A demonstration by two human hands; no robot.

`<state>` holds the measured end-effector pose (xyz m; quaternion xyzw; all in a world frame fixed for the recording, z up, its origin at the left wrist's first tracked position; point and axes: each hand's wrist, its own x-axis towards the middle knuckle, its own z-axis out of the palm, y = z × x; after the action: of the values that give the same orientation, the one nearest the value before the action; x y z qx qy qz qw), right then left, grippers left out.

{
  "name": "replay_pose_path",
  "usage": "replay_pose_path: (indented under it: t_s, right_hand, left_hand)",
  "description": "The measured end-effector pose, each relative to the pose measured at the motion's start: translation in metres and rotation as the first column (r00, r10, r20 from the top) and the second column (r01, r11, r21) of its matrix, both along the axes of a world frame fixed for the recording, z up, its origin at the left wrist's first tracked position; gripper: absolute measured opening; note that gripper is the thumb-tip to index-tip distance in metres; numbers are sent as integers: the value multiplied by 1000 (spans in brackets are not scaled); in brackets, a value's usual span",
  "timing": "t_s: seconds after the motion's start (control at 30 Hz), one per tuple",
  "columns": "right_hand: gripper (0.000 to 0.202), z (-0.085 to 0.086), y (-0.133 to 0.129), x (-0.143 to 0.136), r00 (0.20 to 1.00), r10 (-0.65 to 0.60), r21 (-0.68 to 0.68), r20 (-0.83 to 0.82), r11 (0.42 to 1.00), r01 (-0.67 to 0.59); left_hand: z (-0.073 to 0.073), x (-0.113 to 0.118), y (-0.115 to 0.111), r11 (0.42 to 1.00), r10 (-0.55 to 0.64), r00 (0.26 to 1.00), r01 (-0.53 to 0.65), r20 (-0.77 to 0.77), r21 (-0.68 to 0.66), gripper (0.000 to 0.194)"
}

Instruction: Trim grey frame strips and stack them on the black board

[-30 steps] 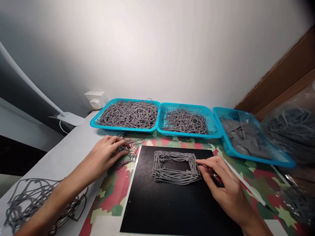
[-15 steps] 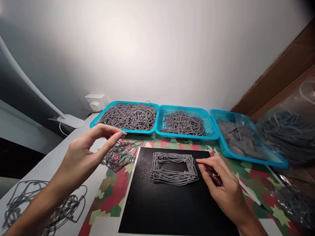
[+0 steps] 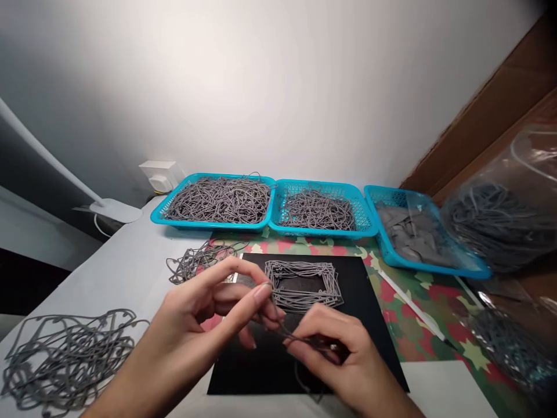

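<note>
Over the black mat my two hands come close together. Between them runs a thin grey rubber gasket, part of which hangs below in a blurred loop. My left hand pinches one part of it between thumb and index finger, the other fingers curled loosely. My right hand is closed on another part; a small shiny bit shows in its grip, too small to name. Just behind the hands, a stack of similar grey rectangular gaskets lies on the mat, its near edge partly covered by my fingers.
Blue baskets of grey strands line the wall; the right-hand basket holds flat grey pieces. Loose gaskets lie in piles at left and behind my left hand. A white pen-like tool, plastic bags and a lamp stand around.
My left hand has moved right and down, and my right hand left and down, from beside the stack. They now meet in front of it with a grey gasket stretched between them.
</note>
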<state>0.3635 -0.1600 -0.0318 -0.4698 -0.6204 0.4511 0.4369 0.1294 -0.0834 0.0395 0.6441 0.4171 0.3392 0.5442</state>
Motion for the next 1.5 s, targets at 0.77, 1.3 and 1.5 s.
replay_pose_path:
  t_s: [0.77, 1.3, 1.5]
  right_hand:
    - [28, -13, -45, 61, 939, 202, -63, 280, 979, -192]
    - [19, -16, -31, 49, 849, -37, -51, 527, 996, 75]
    - [16, -9, 0, 63, 878, -154, -51, 453, 979, 199]
  left_hand:
    - [-76, -75, -33, 876, -264, 805, 431, -531, 218, 9]
    - [-81, -68, -24, 937, -252, 817, 340, -519, 80, 12]
    - [-79, -47, 11, 953, -147, 895, 241, -421, 181, 19]
